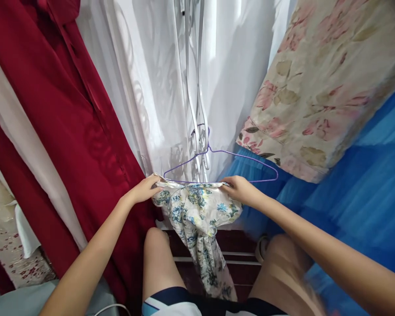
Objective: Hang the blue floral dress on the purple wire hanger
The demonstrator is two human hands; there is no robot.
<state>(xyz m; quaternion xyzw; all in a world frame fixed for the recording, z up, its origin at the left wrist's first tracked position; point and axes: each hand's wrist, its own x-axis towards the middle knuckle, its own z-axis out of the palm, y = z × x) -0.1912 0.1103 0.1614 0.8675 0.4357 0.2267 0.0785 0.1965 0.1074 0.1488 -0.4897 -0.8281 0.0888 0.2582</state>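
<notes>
A white garment with a blue and yellow flower print (197, 215) hangs down between my hands, its top edge stretched nearly level. My left hand (147, 188) pinches that edge at the left end. At the other end, my right hand (238, 188) is closed on the same edge, fingers curled over the cloth. Just behind the garment's edge is a purple hanger (250, 157), its hook up at a white metal rack (199, 87). The hanger's lower bar runs close along the cloth; whether the cloth is looped over it, I cannot tell.
Long dark red cloth (82, 131) hangs on the left, beside white drapes (145, 79). On the right hang a cream floral garment (303, 96) and blue tulle (358, 184). My knees (161, 259) flank the garment, above a dark red floor (240, 245).
</notes>
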